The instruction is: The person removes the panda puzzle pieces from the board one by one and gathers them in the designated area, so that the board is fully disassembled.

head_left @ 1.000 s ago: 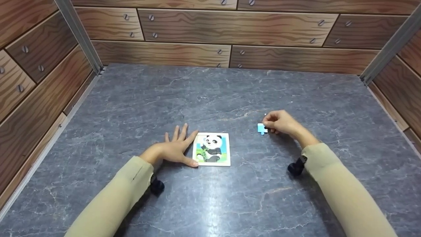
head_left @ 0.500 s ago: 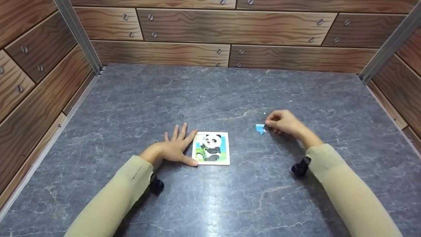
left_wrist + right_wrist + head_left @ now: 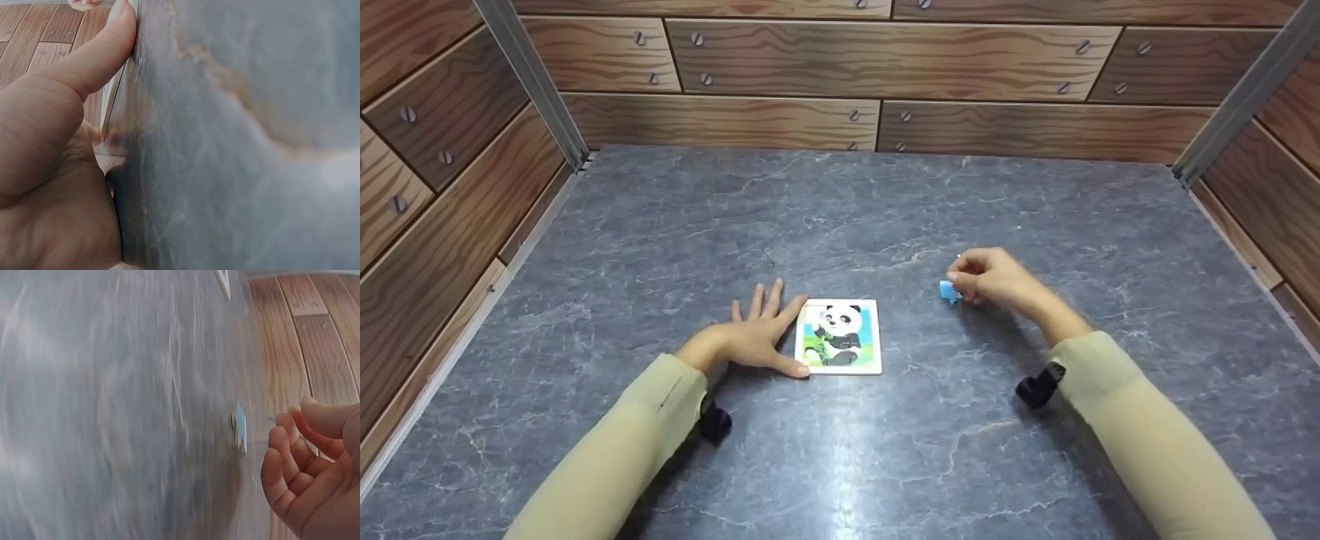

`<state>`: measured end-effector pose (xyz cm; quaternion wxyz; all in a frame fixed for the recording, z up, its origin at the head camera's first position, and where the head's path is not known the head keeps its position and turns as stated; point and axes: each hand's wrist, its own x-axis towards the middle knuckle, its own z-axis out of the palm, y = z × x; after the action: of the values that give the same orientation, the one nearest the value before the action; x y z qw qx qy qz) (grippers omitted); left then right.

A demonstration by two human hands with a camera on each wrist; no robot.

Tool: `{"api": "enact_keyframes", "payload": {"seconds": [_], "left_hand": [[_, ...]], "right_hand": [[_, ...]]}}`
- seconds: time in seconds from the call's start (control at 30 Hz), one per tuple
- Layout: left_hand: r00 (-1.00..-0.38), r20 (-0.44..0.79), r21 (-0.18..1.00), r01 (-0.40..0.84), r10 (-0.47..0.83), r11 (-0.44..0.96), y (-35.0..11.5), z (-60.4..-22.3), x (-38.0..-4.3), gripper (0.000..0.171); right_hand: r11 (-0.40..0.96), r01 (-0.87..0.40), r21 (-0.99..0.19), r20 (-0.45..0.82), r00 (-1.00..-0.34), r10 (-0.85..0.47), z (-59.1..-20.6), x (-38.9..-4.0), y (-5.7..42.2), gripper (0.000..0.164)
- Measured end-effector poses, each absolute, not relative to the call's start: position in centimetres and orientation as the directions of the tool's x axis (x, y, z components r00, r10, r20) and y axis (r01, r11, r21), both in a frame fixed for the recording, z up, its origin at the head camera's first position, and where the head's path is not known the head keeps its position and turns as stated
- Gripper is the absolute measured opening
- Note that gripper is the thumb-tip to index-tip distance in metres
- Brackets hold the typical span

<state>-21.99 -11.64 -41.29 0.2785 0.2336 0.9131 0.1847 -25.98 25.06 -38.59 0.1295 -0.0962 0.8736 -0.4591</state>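
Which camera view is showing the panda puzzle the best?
The head view: it shows the panda puzzle nearly whole and from above, with the left hand overlapping only its left edge. The left wrist view shows just a thin strip, edge-on; the right wrist view shows only a small corner at the top.

The right hand (image 3: 994,281) hides part of the blue piece (image 3: 945,289); whether it pinches anything is hard to tell. The left hand (image 3: 751,340) covers a corner of the panda puzzle (image 3: 844,337). The right-wrist view blurs the worktop (image 3: 112,410).
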Motion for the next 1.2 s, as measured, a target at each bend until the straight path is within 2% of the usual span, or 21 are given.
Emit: {"api": "enact_keyframes", "payload": {"seconds": [0.63, 0.9, 1.2], "left_hand": [[-0.729, -0.451, 0.446, 0.316, 0.515, 0.837, -11.6, -41.1, -22.1, 0.113], [-0.728, -0.461, 0.442, 0.307, 0.507, 0.843, -11.5, -41.4, -22.3, 0.113], [-0.73, -0.462, 0.438, 0.307, 0.504, 0.845, -11.4, -41.2, -22.1, 0.111]], "right_hand": [[0.495, -0.146, -0.856, -0.115, -0.882, -0.457, -39.4, -24.9, 17.1, 0.02], [0.519, -0.158, -0.84, -0.13, -0.87, -0.475, -39.9, -24.9, 14.6, 0.019], [0.529, -0.117, -0.84, -0.169, -0.871, -0.461, -40.2, -25.3, 12.9, 0.02]]}}
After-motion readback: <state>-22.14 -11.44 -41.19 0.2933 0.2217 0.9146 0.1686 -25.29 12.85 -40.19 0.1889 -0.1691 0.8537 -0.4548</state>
